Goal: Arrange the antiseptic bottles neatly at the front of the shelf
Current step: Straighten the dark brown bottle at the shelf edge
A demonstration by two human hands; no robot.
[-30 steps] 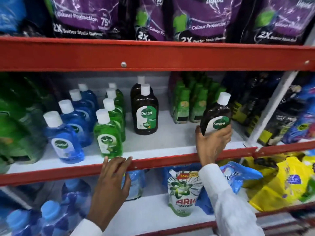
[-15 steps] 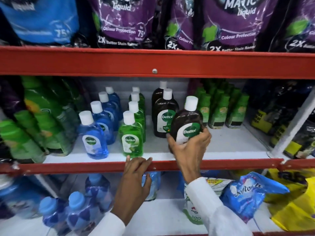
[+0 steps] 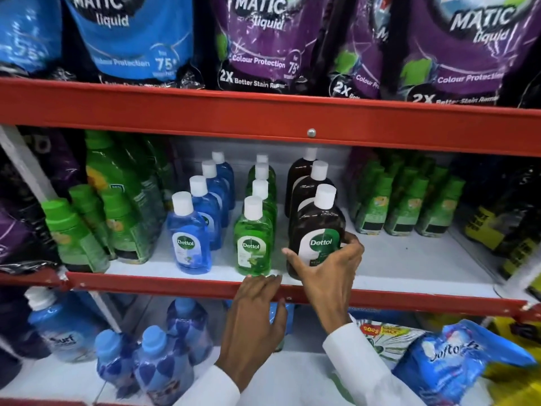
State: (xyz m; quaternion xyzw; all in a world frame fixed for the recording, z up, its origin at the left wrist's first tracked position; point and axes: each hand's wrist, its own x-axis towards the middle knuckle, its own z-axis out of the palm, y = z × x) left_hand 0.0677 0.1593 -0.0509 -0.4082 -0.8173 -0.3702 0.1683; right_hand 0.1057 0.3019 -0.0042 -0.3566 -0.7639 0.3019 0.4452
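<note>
1. Three rows of antiseptic bottles are standing on the white shelf, each row running from the front edge toward the back: a blue row, a green row and a brown row.
2. The right hand is grasping the front brown bottle low on its body, with the thumb on the left side and the fingers wrapping around the right side (the label is facing forward).
3. This bottle is standing upright at the front of the shelf, just beside the front green bottle and directly before the other brown ones.
4. The left hand is resting with its fingers loose and extended on the red front rail, below the green bottle, holding nothing.
5. The front blue bottle is standing near the edge too, to the left of the green one.
6. Both wrists are showing white sleeves.
</note>
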